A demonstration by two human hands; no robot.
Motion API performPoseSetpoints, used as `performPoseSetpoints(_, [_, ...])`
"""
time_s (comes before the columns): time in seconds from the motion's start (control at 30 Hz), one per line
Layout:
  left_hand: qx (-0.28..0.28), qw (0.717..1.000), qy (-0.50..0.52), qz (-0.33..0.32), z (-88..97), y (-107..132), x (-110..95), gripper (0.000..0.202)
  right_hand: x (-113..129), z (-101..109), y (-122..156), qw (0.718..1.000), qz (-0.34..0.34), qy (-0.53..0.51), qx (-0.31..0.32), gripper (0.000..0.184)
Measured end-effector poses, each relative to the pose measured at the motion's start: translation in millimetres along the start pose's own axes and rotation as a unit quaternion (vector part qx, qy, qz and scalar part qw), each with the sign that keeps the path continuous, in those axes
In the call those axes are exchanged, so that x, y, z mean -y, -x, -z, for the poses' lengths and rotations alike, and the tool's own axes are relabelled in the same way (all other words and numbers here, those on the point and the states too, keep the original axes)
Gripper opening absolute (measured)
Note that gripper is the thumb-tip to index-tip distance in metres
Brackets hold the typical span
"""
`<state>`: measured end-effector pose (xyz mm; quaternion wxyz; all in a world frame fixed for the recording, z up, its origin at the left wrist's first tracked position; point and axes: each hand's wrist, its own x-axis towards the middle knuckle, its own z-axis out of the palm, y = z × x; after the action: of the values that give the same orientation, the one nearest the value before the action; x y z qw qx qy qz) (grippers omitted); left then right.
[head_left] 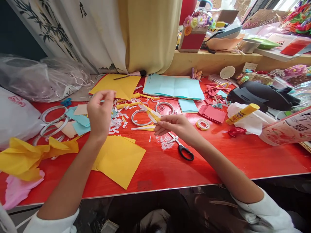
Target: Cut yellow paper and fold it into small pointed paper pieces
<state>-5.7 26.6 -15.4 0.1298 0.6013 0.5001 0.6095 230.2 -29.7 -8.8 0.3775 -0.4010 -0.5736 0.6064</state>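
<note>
My right hand pinches a folded yellow paper strip with a whitish band along it, held over the middle of the red table. My left hand is raised to the left, with thumb and fingers pressed together; what is in them, if anything, I cannot make out. Below it lie square yellow sheets. Scissors with black handles rest under my right hand. Two rolls of white tape sit behind the strip, near white paper scraps.
Light blue sheets and a yellow sheet lie at the back. To the right are red paper squares, a small tape roll and a yellow glue stick. Crumpled yellow paper occupies the left side.
</note>
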Motion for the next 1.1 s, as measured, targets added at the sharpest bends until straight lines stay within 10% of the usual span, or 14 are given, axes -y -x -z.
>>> performPoseSetpoints(0.2, [0.211, 0.976, -0.015, -0.051, -15.7, 29.7, -31.2, 0.025, -3.2, 0.3, 0.6, 0.999, 0.011, 0.02, 0.022, 0.019])
performPoseSetpoints(0.5, [-0.039, 0.999, 0.003, 0.008, 4.0, 1.6, 3.7, 0.018, -3.6, 0.7, -1.5, 1.0, -0.009, -0.007, 0.018, 0.018])
performPoseSetpoints(0.57, [-0.017, 0.999, -0.049, -0.015, 10.3, -4.2, 9.0, 0.018, -2.4, 0.3, -1.3, 1.0, -0.007, -0.014, 0.014, 0.017])
performPoseSetpoints(0.73, [0.064, 0.947, -0.283, -0.139, 3.4, 2.6, 12.8, 0.023, -0.6, -1.2, 0.7, 0.999, 0.005, -0.047, 0.013, 0.016])
performPoseSetpoints(0.97, [0.131, 0.851, -0.236, -0.45, -15.4, 37.8, -30.2, 0.011, -1.2, -5.2, 2.1, 0.996, 0.012, -0.084, -0.001, 0.015])
performPoseSetpoints(1.1, [0.136, 0.833, -0.229, -0.484, -16.3, 47.2, -41.9, 0.013, -3.2, -7.7, 2.1, 0.996, 0.026, -0.085, -0.005, 0.016])
